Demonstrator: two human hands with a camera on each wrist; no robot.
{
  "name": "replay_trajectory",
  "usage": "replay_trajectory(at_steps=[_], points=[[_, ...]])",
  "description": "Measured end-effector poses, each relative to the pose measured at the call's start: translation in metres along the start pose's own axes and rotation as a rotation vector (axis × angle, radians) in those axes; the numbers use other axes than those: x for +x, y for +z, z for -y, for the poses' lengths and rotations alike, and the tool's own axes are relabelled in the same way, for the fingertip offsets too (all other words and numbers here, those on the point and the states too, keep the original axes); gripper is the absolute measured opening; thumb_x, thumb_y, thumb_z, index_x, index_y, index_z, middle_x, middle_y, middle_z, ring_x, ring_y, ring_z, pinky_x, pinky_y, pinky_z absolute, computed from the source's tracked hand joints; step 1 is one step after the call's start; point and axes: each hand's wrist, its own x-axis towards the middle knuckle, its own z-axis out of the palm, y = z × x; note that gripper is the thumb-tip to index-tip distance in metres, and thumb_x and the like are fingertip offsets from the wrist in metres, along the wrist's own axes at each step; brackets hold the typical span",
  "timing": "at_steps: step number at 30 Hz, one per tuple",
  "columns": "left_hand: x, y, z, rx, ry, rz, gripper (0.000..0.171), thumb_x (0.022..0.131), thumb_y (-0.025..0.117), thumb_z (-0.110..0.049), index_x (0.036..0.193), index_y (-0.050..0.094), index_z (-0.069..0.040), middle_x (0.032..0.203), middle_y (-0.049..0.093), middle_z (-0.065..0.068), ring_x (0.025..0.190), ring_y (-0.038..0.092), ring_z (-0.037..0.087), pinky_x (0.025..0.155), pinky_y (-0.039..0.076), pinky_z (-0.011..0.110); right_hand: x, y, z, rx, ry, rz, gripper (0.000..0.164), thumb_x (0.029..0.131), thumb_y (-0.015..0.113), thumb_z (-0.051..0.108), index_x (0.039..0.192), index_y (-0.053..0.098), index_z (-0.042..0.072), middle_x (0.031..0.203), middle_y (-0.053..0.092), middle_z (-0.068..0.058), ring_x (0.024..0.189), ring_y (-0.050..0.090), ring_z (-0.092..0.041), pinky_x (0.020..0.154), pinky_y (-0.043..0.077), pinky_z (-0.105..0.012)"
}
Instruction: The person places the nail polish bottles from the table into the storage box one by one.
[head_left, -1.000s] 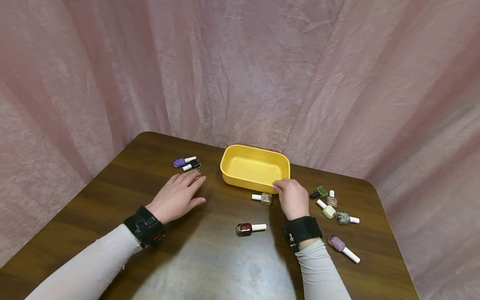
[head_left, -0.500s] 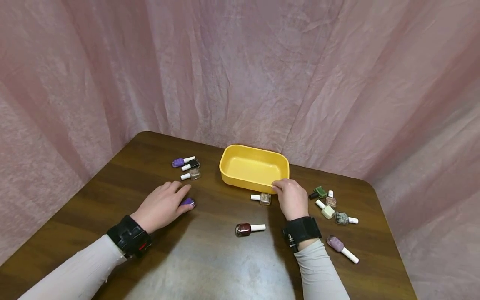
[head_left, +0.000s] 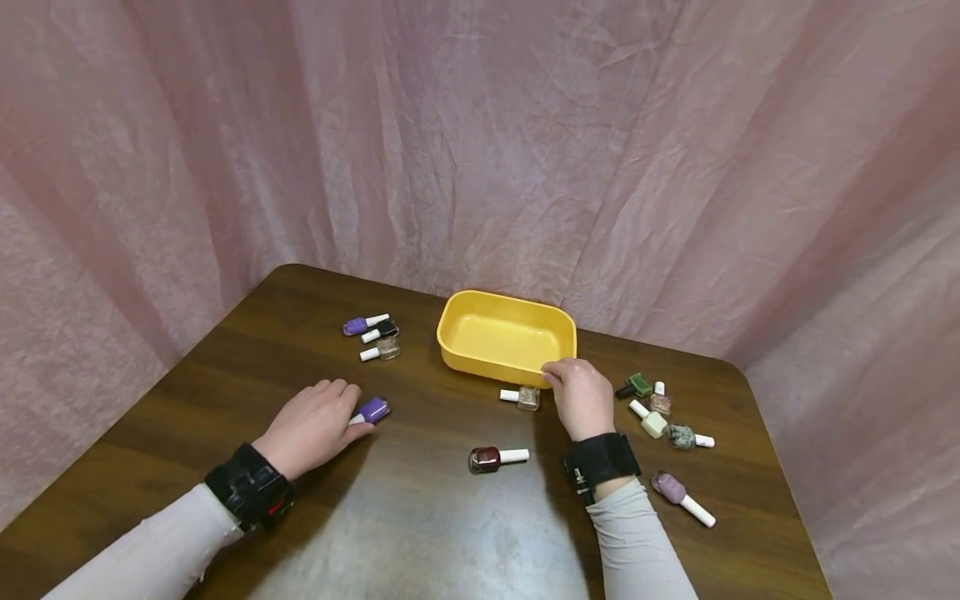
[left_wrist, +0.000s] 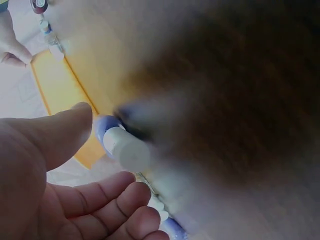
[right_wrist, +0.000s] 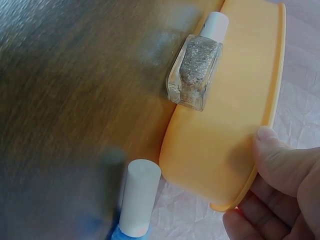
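Observation:
My left hand is over the table beside a purple nail polish bottle, which lies on its side. In the left wrist view, its white cap is between my thumb and loosely bent fingers, with gaps on both sides. My right hand pinches the near right rim of a yellow plastic tub, thumb on one side and fingers beneath. A glitter nail polish bottle lies against the tub's front wall. Nearer me is a dark red nail polish bottle.
Behind my left hand lie a purple bottle, a black bottle and a glitter bottle. Right of my right hand are several more, among them a green bottle, a cream bottle and a lilac bottle. A pink curtain hangs behind the table.
My left hand has drawn back toward me and left from the row of bottles, uncovering the glitter bottle and then the nearer purple one. My right hand stays on the tub's rim.

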Motion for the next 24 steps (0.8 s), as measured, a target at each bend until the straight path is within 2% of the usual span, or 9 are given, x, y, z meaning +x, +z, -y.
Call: replay_trajectory(at_steps=[9,13,24], points=[[-0.0069,0.0051,0.0015,-0.004,-0.055,0.083,0.041,0.093,0.091,-0.037,0.095,0.065,-0.006,0.08,0.056,0.002,0.073,0.056,0.024,0.066,0.05,0.042,-0.0006,0.0017,0.0016,0.003,-0.008,-0.011,0.012,0.096,0.086,0.014,0.107,0.087,0.009,0.102,0.082,-0.008,0.101,0.076,-0.034,0.082,0.061,-0.054],[-0.0076,0.0053,0.0019,-0.01,-0.06,0.079,0.037,0.093,0.091,-0.034,0.093,0.065,-0.007,0.08,0.059,0.002,0.072,0.059,0.024,0.065,0.051,0.044,-0.0009,0.002,0.0013,0.004,-0.014,-0.014,0.012,0.096,0.086,0.014,0.106,0.087,0.009,0.101,0.081,-0.008,0.1,0.076,-0.034,0.081,0.061,-0.053],[-0.0066,0.0056,0.0008,0.006,-0.019,0.053,0.03,0.094,0.09,-0.026,0.095,0.068,-0.005,0.082,0.064,0.005,0.075,0.065,0.027,0.069,0.056,0.046,-0.0013,0.0009,0.0018,0.003,-0.014,-0.015,0.011,0.095,0.087,0.014,0.106,0.087,0.009,0.101,0.081,-0.007,0.1,0.076,-0.033,0.081,0.061,-0.053]])
